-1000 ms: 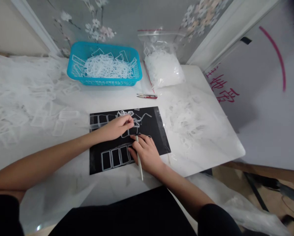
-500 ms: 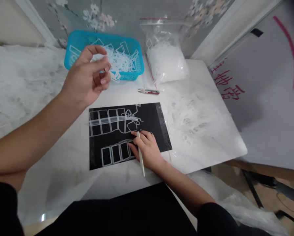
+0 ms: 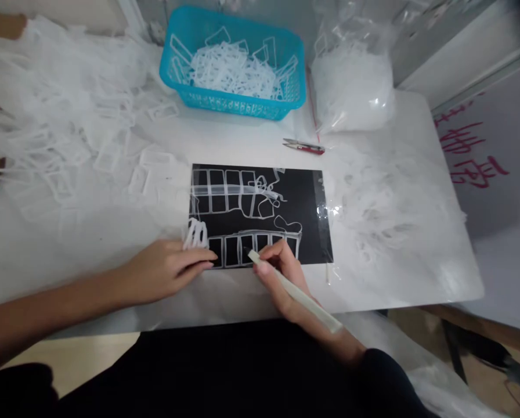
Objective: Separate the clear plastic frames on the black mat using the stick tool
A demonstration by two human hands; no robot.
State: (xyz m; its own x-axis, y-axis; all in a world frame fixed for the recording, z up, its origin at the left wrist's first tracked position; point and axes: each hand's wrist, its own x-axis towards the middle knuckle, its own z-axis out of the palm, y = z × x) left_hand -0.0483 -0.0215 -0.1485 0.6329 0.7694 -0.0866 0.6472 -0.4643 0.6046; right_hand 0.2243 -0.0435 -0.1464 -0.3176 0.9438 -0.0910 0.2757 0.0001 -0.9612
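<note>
My right hand [image 3: 284, 276] grips a slim pale pen-like tool [image 3: 301, 296]; its dark tip lies over the lower translucent strip of joined rectangular frames [image 3: 238, 237]. This strip lies along the near side of a black sheet [image 3: 306, 203]. At its left end, my left hand [image 3: 168, 270] has thumb and forefinger closed on the strip's edge. Just above those fingers stands a bunch of white folded loops [image 3: 195, 233]. A second translucent strip [image 3: 225, 190] lies farther up the sheet, its right end tangled with loose thread.
A blue basket [image 3: 234, 104] of white frames stands at the back. To its right is a full clear bag [image 3: 356, 93], with red-handled thread snips [image 3: 304, 146] in front. White frames [image 3: 81, 104] are heaped at left; more translucent pieces [image 3: 382, 203] lie at right.
My left hand has come down from beside the basket to the strip's left end. My right hand has tilted the tool, bringing its dark tip over the strip. The view has shifted.
</note>
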